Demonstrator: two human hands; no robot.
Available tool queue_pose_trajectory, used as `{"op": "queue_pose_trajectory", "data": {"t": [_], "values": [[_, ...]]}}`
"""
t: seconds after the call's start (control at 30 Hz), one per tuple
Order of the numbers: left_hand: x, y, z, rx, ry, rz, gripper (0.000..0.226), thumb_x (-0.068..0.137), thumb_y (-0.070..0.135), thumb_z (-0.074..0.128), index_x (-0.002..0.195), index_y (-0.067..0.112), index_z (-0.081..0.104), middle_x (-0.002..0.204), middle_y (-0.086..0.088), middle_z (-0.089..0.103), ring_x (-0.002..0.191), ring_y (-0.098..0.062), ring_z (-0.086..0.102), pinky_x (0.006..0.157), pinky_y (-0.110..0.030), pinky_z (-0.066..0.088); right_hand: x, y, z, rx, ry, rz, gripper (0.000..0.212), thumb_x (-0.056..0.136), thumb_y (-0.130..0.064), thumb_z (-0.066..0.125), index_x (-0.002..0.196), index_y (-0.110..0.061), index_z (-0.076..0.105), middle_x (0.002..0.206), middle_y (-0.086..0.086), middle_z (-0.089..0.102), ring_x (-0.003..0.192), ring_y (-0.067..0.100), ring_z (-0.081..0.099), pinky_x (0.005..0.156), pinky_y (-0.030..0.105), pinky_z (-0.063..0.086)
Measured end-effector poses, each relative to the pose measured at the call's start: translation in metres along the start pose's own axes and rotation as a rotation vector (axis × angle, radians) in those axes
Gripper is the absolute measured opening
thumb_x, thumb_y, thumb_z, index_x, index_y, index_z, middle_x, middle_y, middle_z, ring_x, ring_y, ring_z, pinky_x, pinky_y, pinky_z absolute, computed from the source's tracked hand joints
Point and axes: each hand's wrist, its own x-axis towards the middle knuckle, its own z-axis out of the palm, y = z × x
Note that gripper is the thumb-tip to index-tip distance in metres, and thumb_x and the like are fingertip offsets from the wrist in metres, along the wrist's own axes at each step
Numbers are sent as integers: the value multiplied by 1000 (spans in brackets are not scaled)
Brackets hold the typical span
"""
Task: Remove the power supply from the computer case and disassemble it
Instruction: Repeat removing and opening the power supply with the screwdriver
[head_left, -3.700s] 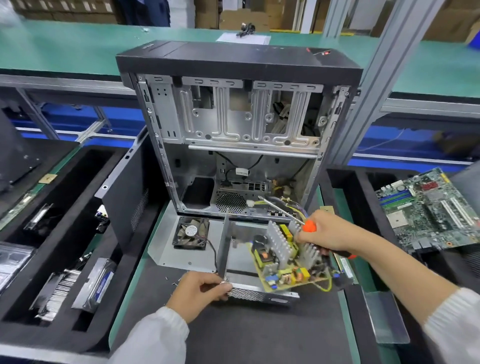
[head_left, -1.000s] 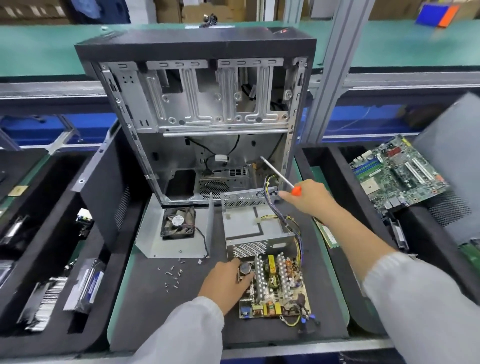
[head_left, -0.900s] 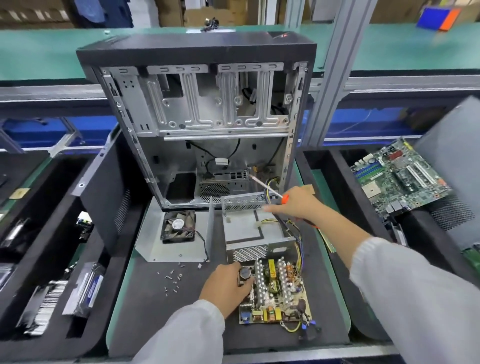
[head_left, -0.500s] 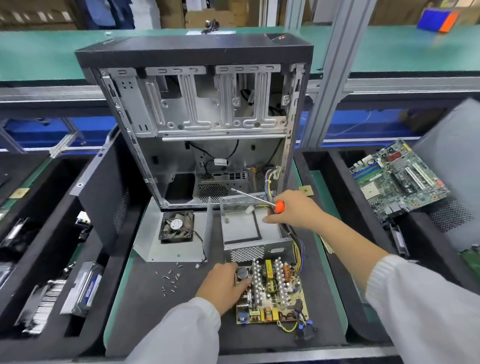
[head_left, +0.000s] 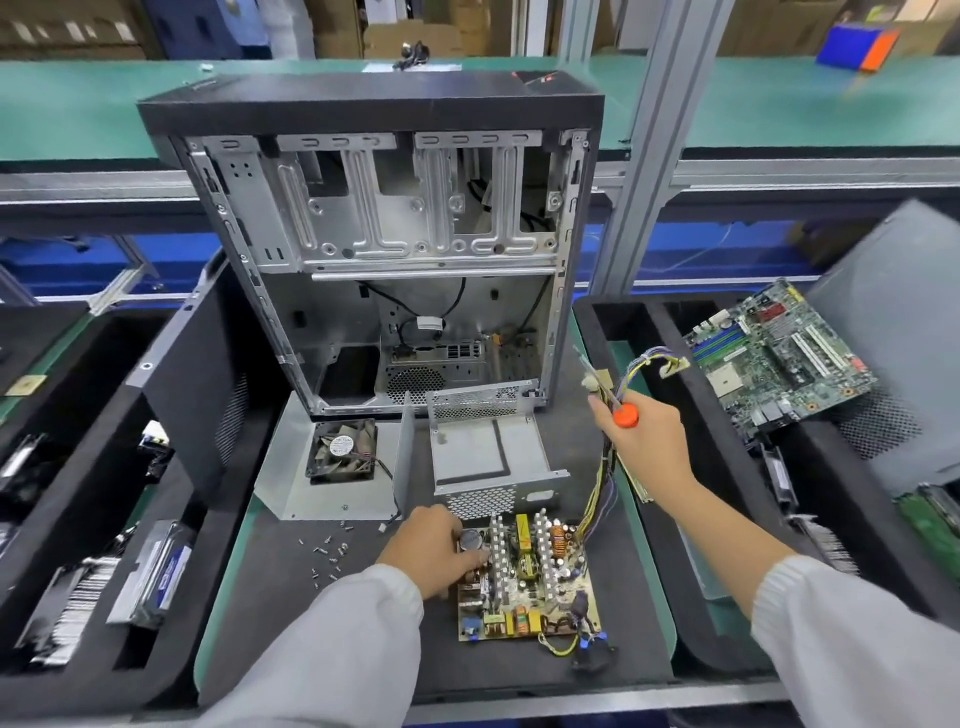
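Lying flat on the dark mat just in front of the emptied metal housing, with the computer case standing open behind: the circuit board, being pinned at its near-left corner by the left hand, fingers curled over a part there, probably to stop it sliding. Lifting the wire bundle up and rightward, clear of the housing wall: the right hand, clamped on both cables and screwdriver. Leaving open room toward the right tray, though risking loose screws scattered near the left hand.
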Motion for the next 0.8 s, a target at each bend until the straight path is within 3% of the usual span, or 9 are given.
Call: {"op": "queue_pose_trajectory", "data": {"t": [0.1, 0.17, 0.23, 0.3, 0.4, 0.47, 0.57, 0.67, 0.8], "values": [[-1, 1, -1, -23, 8, -8, 33, 88, 40, 69, 71, 12, 60, 56, -3, 66, 45, -11, 65, 59, -22, 53, 21, 8, 12, -84, -364, 148, 50, 84, -52, 64, 63, -11, 44, 53, 3, 47, 54, 21, 45, 54, 35, 37], [-2, 1, -1, -42, 12, -20, 33, 86, 40, 70, 71, 13, 60, 54, 3, 62, 50, -17, 68, 66, -30, 58, 25, 13, 23, -206, -611, 116, 45, 82, -58, 63, 69, -17, 52, 58, -1, 52, 60, 21, 52, 54, 32, 36], [-2, 1, -1, -48, 5, -24, 36, 86, 42, 71, 66, 16, 56, 55, 2, 62, 53, -19, 70, 67, -33, 59, 20, 15, 31, -341, -713, 39, 42, 81, -61, 61, 101, -24, 66, 71, -4, 56, 72, 20, 57, 56, 28, 37], [-3, 0, -1, -52, 13, -25, 39, 86, 44, 71, 63, 18, 52, 57, 0, 63, 54, -20, 70, 67, -33, 59, 15, 15, 34, -340, -718, 27, 55, 82, -61, 60, 127, -28, 60, 68, -8, 53, 68, 14, 55, 53, 25, 36], [-3, -1, 2, -54, 27, -20, 39, 86, 45, 70, 66, 15, 55, 55, 0, 62, 54, -18, 70, 73, -36, 58, 16, 9, 26, -327, -723, 51, 42, 84, -58, 60, 115, -31, 66, 63, -7, 55, 63, 10, 53, 52, 24, 37], [-3, -3, 6, -82, 42, -21, 38, 86, 45, 70, 73, 10, 61, 55, 2, 60, 54, -17, 70, 74, -36, 59, 18, -2, 16, -396, -565, 57, 34, 85, -58, 59, 93, -27, 67, 72, -4, 61, 71, 18, 58, 56, 27, 39], [-6, -7, 9, -109, 71, -11, 42, 86, 49, 69, 92, 8, 68, 61, -1, 64, 54, -14, 68, 72, -33, 58, 17, -40, 3, -315, -345, 76, 36, 85, -54, 60, 68, -22, 55, 63, -3, 56, 66, 20, 57, 52, 28, 36], [-13, -12, 2, -166, 80, -8, 44, 85, 52, 67, 101, 11, 67, 72, -6, 71, 48, -11, 64, 58, -24, 55, 10, -90, -2, -228, -593, 13, 28, 88, -39, 61, 71, -25, 43, 70, -4, 53, 65, 11, 51, 53, 29, 38], [-26, -24, -19, -487, 151, -41, 26, 92, 35, 65, 103, 11, 63, 78, -12, 71, 42, -14, 60, 45, -24, 50, -12, -144, 6, -199, -966, -123, 12, 96, -19, 46, 91, -16, 37, 79, 3, 45, 66, 16, 42, 57, 30, 32]]}}
